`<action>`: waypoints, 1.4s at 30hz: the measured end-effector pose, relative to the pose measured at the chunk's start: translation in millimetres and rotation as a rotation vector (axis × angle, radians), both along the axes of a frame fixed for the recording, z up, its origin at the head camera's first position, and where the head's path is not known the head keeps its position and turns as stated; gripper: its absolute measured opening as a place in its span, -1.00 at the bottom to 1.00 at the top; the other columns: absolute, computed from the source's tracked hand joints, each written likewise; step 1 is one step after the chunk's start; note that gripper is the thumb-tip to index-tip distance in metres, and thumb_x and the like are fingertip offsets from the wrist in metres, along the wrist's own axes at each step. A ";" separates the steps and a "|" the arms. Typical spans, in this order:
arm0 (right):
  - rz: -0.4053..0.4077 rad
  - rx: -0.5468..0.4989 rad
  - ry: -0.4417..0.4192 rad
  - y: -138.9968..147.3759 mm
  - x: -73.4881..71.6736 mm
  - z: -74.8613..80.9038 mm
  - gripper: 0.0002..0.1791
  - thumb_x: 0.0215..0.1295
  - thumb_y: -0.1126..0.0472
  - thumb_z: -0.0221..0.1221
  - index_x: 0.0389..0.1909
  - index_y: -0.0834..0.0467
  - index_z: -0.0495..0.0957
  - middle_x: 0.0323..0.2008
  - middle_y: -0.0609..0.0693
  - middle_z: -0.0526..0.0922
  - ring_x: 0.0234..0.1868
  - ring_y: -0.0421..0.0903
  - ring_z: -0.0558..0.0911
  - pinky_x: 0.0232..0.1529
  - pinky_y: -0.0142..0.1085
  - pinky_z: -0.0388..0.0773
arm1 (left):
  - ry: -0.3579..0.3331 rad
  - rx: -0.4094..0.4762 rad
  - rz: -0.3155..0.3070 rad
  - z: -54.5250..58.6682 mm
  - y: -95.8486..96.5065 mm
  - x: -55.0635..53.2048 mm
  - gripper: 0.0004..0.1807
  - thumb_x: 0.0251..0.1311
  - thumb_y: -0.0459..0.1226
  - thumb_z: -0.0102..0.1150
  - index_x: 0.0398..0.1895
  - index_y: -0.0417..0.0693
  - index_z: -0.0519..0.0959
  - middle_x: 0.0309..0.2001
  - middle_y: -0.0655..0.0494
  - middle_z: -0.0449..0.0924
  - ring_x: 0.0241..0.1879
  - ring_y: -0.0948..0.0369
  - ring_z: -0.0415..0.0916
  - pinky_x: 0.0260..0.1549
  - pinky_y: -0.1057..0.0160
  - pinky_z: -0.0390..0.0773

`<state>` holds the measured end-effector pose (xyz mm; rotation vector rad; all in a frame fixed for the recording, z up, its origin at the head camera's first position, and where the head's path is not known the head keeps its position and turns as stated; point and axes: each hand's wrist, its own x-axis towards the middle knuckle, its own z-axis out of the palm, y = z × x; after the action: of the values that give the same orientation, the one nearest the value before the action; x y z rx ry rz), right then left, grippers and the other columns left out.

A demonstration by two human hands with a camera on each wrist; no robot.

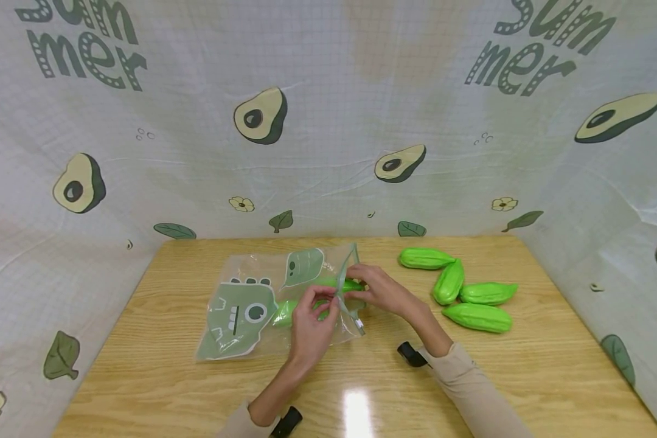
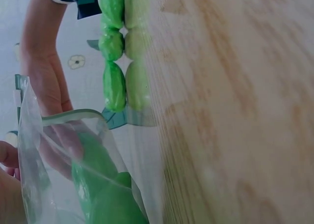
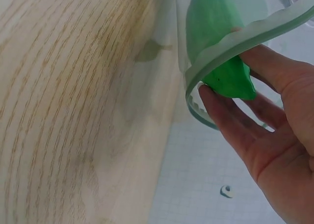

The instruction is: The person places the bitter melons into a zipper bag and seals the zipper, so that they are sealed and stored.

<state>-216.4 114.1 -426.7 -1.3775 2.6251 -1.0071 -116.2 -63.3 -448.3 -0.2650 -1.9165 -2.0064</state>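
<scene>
A clear zip bag [image 1: 241,328] with a green monster print lies on the table, its mouth toward the right. My left hand [image 1: 313,322] pinches the near edge of the mouth between thumb and fingers. Inside the bag are bright green ridged vegetables [image 2: 113,199], partly covered by the left hand in the head view. At the opening, my right hand [image 1: 380,289] holds the end of a green ridged vegetable [image 3: 230,79], thumb and fingers on either side of it. Most of that vegetable is within the bag, beyond the pale green zip strip [image 3: 255,35].
Several more green ridged vegetables [image 1: 479,317] lie loose on the wooden table [image 1: 159,389], right of the bag. A slider [image 1: 359,323] sits at the near end of the zip. Behind the table hangs a pale cloth [image 1: 328,201] printed with avocados.
</scene>
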 end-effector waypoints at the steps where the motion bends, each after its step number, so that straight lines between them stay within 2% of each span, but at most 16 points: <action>1: 0.005 -0.006 -0.007 0.1 -0.1 -0.4 -0.80 0.31 0.25 0.38 -0.09 0.17 0.65 -0.16 0.00 0.69 -0.17 -0.10 0.63 -0.18 -0.27 0.70 | 0.005 -0.001 0.001 0.2 0.0 0.1 -0.79 0.25 -0.62 0.19 -0.09 -0.33 0.55 -0.08 -0.14 0.60 -0.04 -0.04 0.60 0.03 0.19 0.71; 8: 0.020 -0.023 -0.044 -0.5 1.1 -0.7 -0.79 0.32 0.29 0.36 -0.05 0.21 0.66 -0.11 0.03 0.70 -0.09 -0.03 0.67 -0.12 -0.29 0.73 | 0.029 0.001 -0.005 0.4 -0.5 0.7 -0.80 0.26 -0.60 0.20 -0.09 -0.33 0.55 -0.09 -0.14 0.60 -0.04 -0.04 0.60 0.03 0.17 0.71; 16: -0.009 0.006 -0.091 -3.5 3.3 -0.8 -0.77 0.35 0.28 0.35 -0.01 0.22 0.69 -0.06 0.08 0.68 0.01 0.03 0.66 -0.03 -0.30 0.72 | 0.044 0.008 -0.021 2.4 -0.7 1.3 -0.81 0.28 -0.59 0.20 -0.09 -0.33 0.55 -0.09 -0.15 0.59 -0.05 -0.04 0.60 0.01 0.15 0.72; 24: 0.010 -0.002 -0.131 -6.6 3.4 -1.1 -0.72 0.38 0.31 0.31 0.07 0.25 0.68 0.11 0.19 0.63 0.14 0.14 0.62 0.06 -0.22 0.71 | 0.052 0.028 -0.029 3.2 -0.8 1.2 -0.80 0.28 -0.60 0.19 -0.08 -0.33 0.54 -0.09 -0.16 0.58 -0.04 -0.03 0.59 0.00 0.15 0.73; 33: 0.042 0.014 -0.114 -7.6 1.9 -2.3 -0.73 0.38 0.33 0.31 0.07 0.20 0.69 0.14 0.15 0.63 0.16 0.10 0.62 0.04 -0.19 0.71 | 0.058 0.023 -0.049 3.1 -1.5 1.2 -0.82 0.32 -0.57 0.19 -0.06 -0.32 0.53 -0.06 -0.16 0.57 -0.02 -0.06 0.58 0.01 0.17 0.72; 42: 0.050 -0.013 -0.190 -10.2 0.6 -4.0 -0.68 0.38 0.39 0.28 0.13 0.24 0.62 0.13 0.15 0.65 0.19 0.12 0.61 0.05 -0.24 0.71 | 0.064 0.019 -0.049 3.9 -1.4 1.7 -0.81 0.31 -0.58 0.19 -0.05 -0.33 0.53 -0.05 -0.16 0.57 -0.01 -0.06 0.58 0.00 0.17 0.72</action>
<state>-215.7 103.9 -430.7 -1.2731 2.4404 -1.0919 -114.5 -64.7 -444.4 -0.3698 -1.8680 -2.0210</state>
